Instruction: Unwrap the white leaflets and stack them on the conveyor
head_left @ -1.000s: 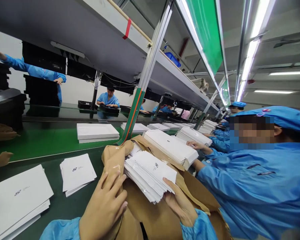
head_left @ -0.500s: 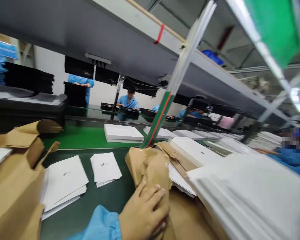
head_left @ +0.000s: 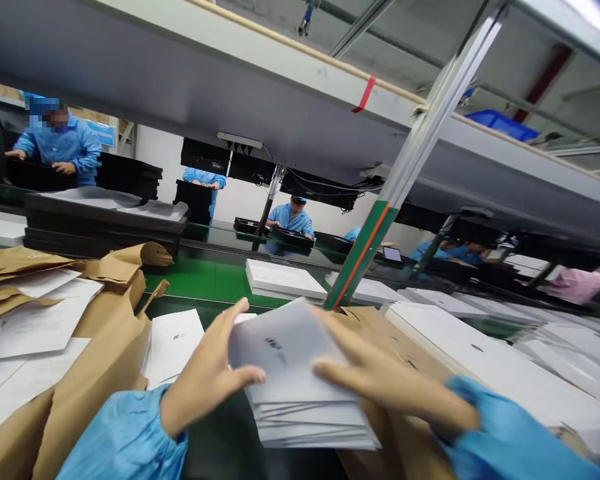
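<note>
Since half a second ago, our left hand has left the brown paper wrapping; both it and our right hand now clamp the stack of white booklets, held above the dark green bench

One head cam, facing fwd/down along green conveyor belt, very near the bench's front edge.
</note>
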### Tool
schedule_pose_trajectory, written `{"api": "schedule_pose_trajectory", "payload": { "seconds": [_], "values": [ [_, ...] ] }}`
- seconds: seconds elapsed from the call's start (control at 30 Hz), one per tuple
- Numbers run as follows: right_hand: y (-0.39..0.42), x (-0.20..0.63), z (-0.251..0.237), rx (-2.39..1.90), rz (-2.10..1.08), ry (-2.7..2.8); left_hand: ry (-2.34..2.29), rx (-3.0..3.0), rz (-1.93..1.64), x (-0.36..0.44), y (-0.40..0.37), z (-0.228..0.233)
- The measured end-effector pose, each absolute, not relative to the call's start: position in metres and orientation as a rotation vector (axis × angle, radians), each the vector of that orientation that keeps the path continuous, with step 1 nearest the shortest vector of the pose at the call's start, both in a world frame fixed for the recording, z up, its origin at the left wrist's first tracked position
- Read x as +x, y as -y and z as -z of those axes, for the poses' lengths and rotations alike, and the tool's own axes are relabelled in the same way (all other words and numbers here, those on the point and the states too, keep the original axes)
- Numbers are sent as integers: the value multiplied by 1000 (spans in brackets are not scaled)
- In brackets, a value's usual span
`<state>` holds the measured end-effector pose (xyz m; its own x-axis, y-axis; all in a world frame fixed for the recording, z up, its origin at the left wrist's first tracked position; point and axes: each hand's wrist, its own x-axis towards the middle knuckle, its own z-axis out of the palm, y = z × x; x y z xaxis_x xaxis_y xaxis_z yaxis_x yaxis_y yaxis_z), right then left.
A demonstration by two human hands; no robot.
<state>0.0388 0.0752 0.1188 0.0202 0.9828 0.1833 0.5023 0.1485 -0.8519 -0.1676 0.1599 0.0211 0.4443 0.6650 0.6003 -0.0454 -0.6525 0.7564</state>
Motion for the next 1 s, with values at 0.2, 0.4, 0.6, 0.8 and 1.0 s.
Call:
{"api": "schedule_pose_trajectory", "payload": {
  "seconds": [0.2,0.4,0.6,0.8,1.0],
  "values": [
    [-121,-12,-101,-1567,-259,2660,-550,1862,-968,-178,-168,21],
    [-121,-5,-100,-1663,-467,2484,-330,1587,-910,-174,-179,40],
    [-96,40,-41,-1420,-928,1635,-364,1490,-993,-164,-171,58],
    [-80,25,46,-1115,-985,1063,-377,1638,-967,-155,-163,74],
    [-85,13,67,-1270,-714,1129,-369,1913,-746,-164,-168,78]
  ]
}}
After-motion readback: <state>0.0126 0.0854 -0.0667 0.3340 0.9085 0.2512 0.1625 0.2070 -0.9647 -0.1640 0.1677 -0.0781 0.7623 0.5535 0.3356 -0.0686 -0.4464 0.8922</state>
